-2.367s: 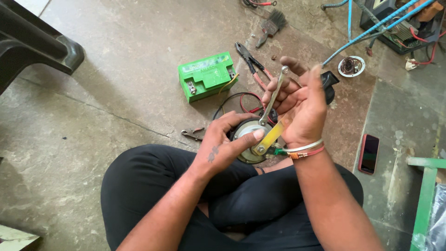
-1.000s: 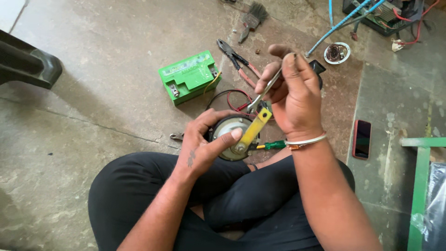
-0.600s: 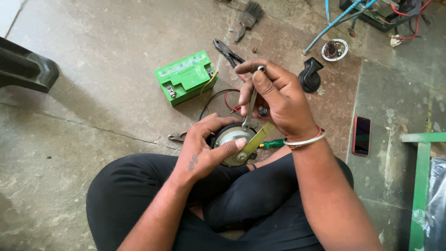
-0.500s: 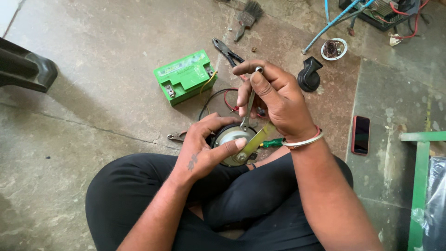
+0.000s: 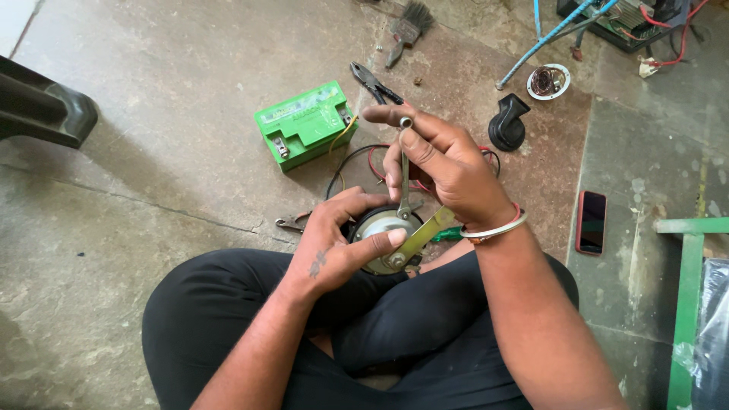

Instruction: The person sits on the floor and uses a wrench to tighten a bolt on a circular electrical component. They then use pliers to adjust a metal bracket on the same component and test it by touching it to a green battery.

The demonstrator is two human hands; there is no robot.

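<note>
Left hand [image 5: 334, 243] curls palm-down over the lap, thumb stretched rightward. Right hand [image 5: 444, 163] is raised above it, fingers pinched in a tight grip, bangled wrist bent.

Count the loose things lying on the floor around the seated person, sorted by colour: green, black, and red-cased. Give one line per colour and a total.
Green: 1, the battery
Black: 2, the horn-shaped part and the pliers
Red-cased: 1, the phone
Total: 4
</note>
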